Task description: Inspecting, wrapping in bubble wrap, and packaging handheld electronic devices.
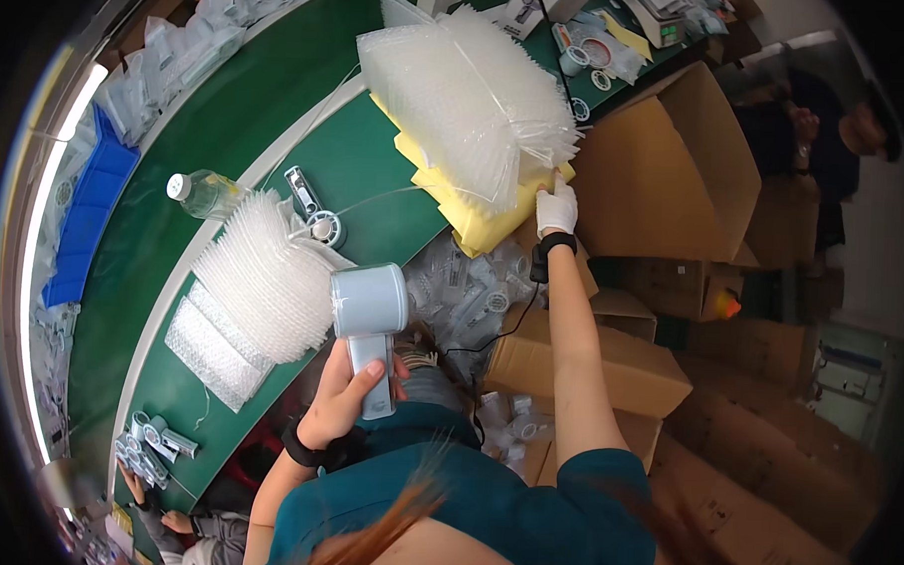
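In my left hand [354, 389] is a pale blue-grey handheld device [370, 302] with a drum-shaped head and a flat handle. My fingers wrap round the handle, and the head points away from me. On the right, my right hand [556, 208] wears a white glove with bare fingertips. Those fingers pinch the near right corner of a stack of yellow sheets [474, 219]. A thick pile of clear bubble-wrap bags [469, 94] lies on that stack. Left of the device, a second bundle of bubble-wrap bags [263, 276] rests on the green bench [376, 170].
A capped clear bottle [208, 192] and a device part with a round end [324, 228] lie by the bags. Open cardboard boxes [665, 170] stand at right. Clear plastic parts [472, 283] fill the space below the bench. A co-worker's hands [175, 520] are at lower left.
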A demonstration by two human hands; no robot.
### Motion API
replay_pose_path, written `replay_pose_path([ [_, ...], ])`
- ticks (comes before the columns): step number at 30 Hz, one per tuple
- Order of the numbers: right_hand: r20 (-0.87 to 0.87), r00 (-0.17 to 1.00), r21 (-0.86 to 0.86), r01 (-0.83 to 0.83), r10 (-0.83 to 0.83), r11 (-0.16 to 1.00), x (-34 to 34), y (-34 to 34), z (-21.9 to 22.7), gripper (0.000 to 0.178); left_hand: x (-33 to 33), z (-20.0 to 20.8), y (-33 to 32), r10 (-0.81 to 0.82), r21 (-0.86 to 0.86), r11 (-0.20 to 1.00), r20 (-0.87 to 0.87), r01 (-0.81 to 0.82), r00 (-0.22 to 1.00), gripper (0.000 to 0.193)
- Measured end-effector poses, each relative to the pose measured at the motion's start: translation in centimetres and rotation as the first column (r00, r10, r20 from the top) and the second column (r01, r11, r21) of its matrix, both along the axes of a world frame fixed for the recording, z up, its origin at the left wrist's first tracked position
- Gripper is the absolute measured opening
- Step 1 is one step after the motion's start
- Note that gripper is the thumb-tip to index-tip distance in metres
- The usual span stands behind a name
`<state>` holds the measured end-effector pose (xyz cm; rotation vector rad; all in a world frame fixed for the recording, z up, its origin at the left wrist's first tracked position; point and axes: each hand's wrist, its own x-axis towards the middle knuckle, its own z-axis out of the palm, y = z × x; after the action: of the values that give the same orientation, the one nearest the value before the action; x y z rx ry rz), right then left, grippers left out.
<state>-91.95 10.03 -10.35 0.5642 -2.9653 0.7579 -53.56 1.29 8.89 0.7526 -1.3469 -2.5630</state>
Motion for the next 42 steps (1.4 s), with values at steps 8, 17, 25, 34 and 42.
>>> replay_pose_path([
  [8,0.119,0.991,-0.054,-0.061,0.067,0.997,-3.7,0.1,-0.7,0.020,-5.3,-0.4,-0.5,0.010,0.001,1.000,0.054,-0.010,0.999,0.039],
  [17,0.568,0.811,-0.715,0.402,0.140,0.572,1.6,3.5,9.0,0.007,-10.8,-1.3,0.5,-0.055,0.013,0.998,0.027,0.054,0.998,0.038],
  [25,0.470,0.731,-0.845,0.212,0.494,0.490,12.0,4.7,21.1,0.009,-15.1,-1.1,2.8,-0.262,-0.116,0.957,0.044,0.265,0.964,0.046],
  [34,0.481,0.716,-0.831,0.189,0.506,0.523,13.5,4.3,19.5,0.011,-14.2,-2.4,4.3,-0.241,-0.279,0.931,0.015,0.235,0.970,0.041],
  [42,0.531,0.573,-0.835,0.478,0.625,0.272,16.5,2.2,19.5,0.043,-10.0,-0.4,1.7,-0.098,0.019,0.995,-0.084,0.100,0.992,0.041],
])
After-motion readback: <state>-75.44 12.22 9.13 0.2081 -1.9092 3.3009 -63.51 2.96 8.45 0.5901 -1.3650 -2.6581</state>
